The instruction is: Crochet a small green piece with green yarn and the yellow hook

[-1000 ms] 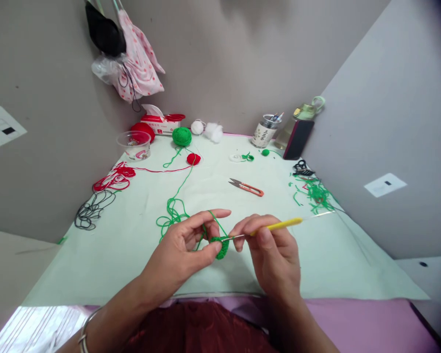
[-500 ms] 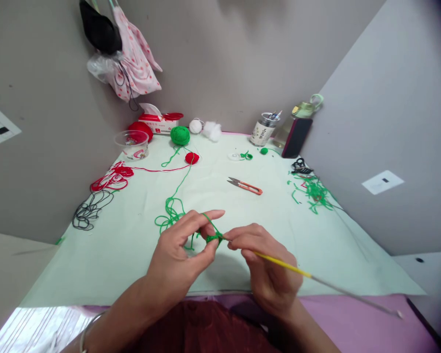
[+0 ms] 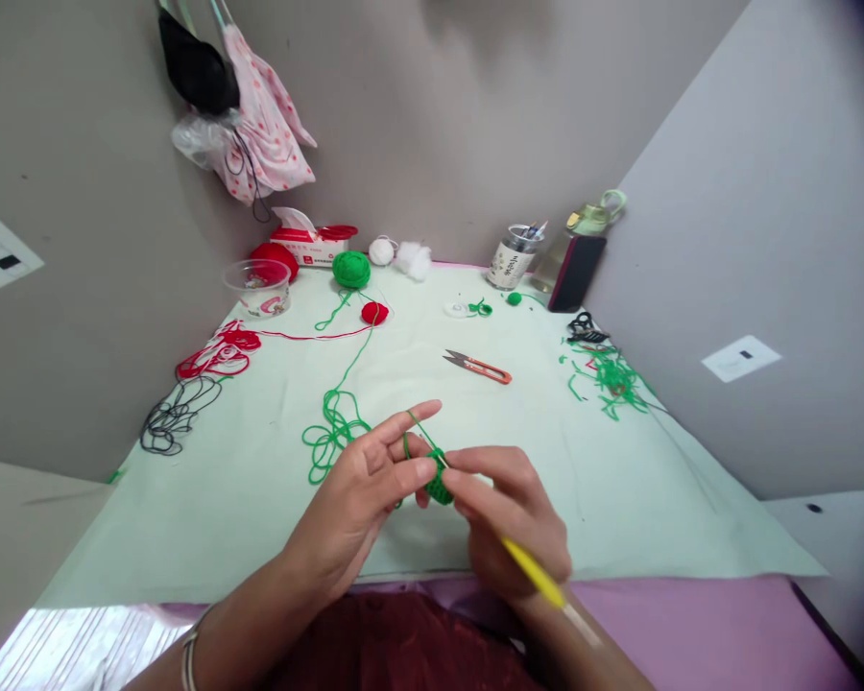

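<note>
My left hand (image 3: pixel 367 489) pinches a small green crochet piece (image 3: pixel 440 482) between thumb and fingers, and green yarn runs over its raised index finger. In my right hand (image 3: pixel 515 518) is a crochet hook (image 3: pixel 534 572) with a yellow handle, its thin tip at the top of the piece. The hook's rear end is blurred over the right forearm. Loose loops of green yarn (image 3: pixel 325 437) lie on the table left of the hands and trail back toward a green yarn ball (image 3: pixel 351 270).
Orange-handled thread snips (image 3: pixel 478 367) lie beyond the hands. Green yarn scraps (image 3: pixel 615 379) and black scissors (image 3: pixel 587 327) are at right, with a phone (image 3: pixel 578 274) against a bottle. A plastic tub (image 3: pixel 259 288), red yarn (image 3: pixel 220 353) and black cord (image 3: pixel 177 415) sit at left.
The crochet piece has turned and shows more of its side. My right hand has swung the hook's rear end down toward my forearm. The left index finger stretches out further.
</note>
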### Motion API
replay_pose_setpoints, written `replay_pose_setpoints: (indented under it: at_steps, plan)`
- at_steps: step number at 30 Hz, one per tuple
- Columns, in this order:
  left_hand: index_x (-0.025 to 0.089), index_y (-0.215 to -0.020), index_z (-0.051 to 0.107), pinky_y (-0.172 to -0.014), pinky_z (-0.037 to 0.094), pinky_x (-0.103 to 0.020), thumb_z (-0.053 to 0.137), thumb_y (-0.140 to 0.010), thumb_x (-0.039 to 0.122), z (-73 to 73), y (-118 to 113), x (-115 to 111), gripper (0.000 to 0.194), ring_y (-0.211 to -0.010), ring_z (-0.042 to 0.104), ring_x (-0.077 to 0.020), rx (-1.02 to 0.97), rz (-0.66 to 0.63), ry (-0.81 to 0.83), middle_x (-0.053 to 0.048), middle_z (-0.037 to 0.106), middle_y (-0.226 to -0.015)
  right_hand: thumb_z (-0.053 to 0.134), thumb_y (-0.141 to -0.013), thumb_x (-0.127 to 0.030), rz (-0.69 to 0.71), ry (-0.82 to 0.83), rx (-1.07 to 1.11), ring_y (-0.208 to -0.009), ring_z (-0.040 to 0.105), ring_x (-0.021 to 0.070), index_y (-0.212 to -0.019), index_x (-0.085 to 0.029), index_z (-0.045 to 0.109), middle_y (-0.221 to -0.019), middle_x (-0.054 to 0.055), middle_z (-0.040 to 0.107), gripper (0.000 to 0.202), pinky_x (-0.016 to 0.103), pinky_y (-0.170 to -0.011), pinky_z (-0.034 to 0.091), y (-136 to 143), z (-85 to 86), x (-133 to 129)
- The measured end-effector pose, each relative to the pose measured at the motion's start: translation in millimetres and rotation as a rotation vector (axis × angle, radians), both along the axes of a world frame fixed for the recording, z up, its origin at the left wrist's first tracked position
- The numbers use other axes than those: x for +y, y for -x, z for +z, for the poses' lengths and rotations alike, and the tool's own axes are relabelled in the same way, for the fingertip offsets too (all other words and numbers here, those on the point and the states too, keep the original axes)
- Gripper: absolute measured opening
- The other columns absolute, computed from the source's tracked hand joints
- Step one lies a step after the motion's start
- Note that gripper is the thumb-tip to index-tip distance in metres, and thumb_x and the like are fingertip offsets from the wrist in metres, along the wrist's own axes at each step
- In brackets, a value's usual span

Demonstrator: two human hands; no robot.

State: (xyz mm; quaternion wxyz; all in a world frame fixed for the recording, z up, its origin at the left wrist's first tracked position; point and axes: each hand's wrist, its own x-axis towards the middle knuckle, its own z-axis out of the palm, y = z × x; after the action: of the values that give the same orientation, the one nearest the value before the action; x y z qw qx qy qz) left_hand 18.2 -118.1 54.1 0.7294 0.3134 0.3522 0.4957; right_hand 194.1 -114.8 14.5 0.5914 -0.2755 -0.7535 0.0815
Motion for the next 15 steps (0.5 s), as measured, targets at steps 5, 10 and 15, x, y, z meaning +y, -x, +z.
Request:
replay_pose_setpoints:
  at_steps: [5, 10, 15]
  plan:
    - [0.024, -0.144, 0.07, -0.081, 0.048, -0.027, 0.091, -0.084, 0.029, -3.2, 5.1, 1.6, 0.064, -0.08, 0.059, -0.0131, 0.05, -0.005, -0.062, 0.003, 0.065, -0.086, 0.057, -0.108, -0.017, 0.148, 0.284, 0.176, -0.087, 0.075, 0.0219, -0.122, -0.031, 0.079, -0.093, 0.004, 0.08, 0.029, 0.039, -0.075, 0.064, 0.0, 16.1, 2.5]
    - [0.026, -0.143, 0.071, -0.084, 0.048, -0.028, 0.094, -0.081, 0.028, -4.4, -4.0, -0.7, 0.066, -0.082, 0.059, -0.0132, 0.058, 0.101, -0.072, 0.004, 0.063, -0.083, 0.068, -0.1, -0.011, -0.1, 0.012, -0.144, -0.097, 0.077, 0.0239, -0.135, -0.032, 0.075, -0.11, 0.008, 0.081, 0.041, 0.037, -0.075, 0.066, -3.0, 8.1, -5.7]
    - [0.024, -0.135, 0.077, -0.085, 0.047, -0.027, 0.094, -0.081, 0.034, -3.2, -3.1, 0.8, 0.058, -0.088, 0.059, -0.0146, -0.085, -0.061, 0.076, 0.0, 0.066, -0.093, 0.062, -0.102, -0.01, -0.065, 0.024, -0.019, -0.093, 0.077, 0.0233, -0.135, -0.034, 0.075, -0.106, 0.007, 0.081, 0.042, 0.037, -0.072, 0.066, 0.9, 8.3, -3.0]
